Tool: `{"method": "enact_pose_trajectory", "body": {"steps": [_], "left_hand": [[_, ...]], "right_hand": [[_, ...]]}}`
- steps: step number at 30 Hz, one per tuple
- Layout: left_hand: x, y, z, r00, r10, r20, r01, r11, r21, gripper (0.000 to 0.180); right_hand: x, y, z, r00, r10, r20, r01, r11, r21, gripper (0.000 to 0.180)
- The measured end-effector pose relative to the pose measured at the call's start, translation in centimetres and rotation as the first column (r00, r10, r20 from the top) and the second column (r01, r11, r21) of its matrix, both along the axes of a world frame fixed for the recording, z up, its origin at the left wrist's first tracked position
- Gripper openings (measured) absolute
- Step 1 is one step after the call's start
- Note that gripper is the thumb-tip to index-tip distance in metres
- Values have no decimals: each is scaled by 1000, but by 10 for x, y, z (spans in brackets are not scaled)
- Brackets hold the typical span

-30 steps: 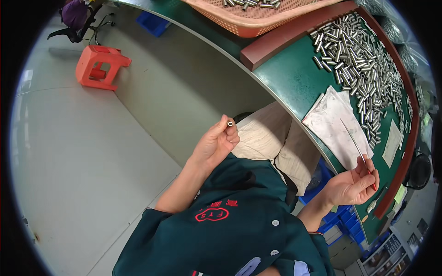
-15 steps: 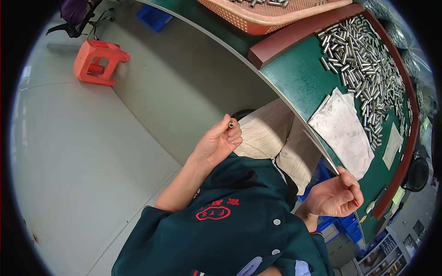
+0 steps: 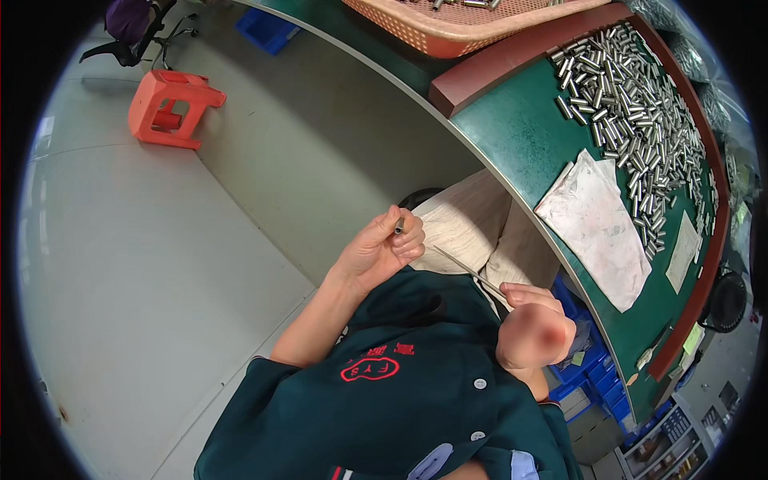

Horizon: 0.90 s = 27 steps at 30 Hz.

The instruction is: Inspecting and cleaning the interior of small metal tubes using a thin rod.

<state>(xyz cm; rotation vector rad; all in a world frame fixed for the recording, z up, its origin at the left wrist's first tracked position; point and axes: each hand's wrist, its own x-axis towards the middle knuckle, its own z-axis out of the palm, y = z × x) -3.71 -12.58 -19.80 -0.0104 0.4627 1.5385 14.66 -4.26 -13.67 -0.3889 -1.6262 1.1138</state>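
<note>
My left hand (image 3: 386, 249) pinches a short metal tube (image 3: 398, 227) between thumb and fingers, its hollow end facing up. My right hand (image 3: 534, 328) is closed around a thin metal rod tool (image 3: 468, 269). The rod's tapered tip points toward the left hand and stops a short way from the tube. Part of the right hand is smeared, and the tool's handle cannot be seen inside it. Both hands are in front of my body, above my lap.
Many similar metal tubes (image 3: 640, 132) are heaped on the green tabletop (image 3: 512, 148), inside a reddish-brown rim. A stained white cloth (image 3: 600, 228) lies near the table edge. An orange basket (image 3: 448, 40) stands at the back. A red stool (image 3: 172, 108) is on the floor, left.
My right hand has moved left, away from the table edge, and the rod has swung round to point at the left hand. The left hand has turned the tube slightly.
</note>
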Motion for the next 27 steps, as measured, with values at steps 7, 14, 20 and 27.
{"method": "enact_pose_trajectory", "body": {"steps": [7,14,20,27], "left_hand": [[-1,2,0,994,28,-104,-44,988,-150,31],[-12,5,14,864,55,-501,-162,972,-173,17],[-10,7,15,760,78,-646,-164,984,-74,21],[-4,12,21,762,69,-644,-137,989,-56,30]], "right_hand": [[-4,0,-4,1000,-21,0,21,1000,-11,15],[-5,4,1,977,-183,-111,177,982,-69,14],[1,8,5,971,-201,-129,188,977,-104,14],[8,11,4,964,-221,-147,205,972,-115,14]]}}
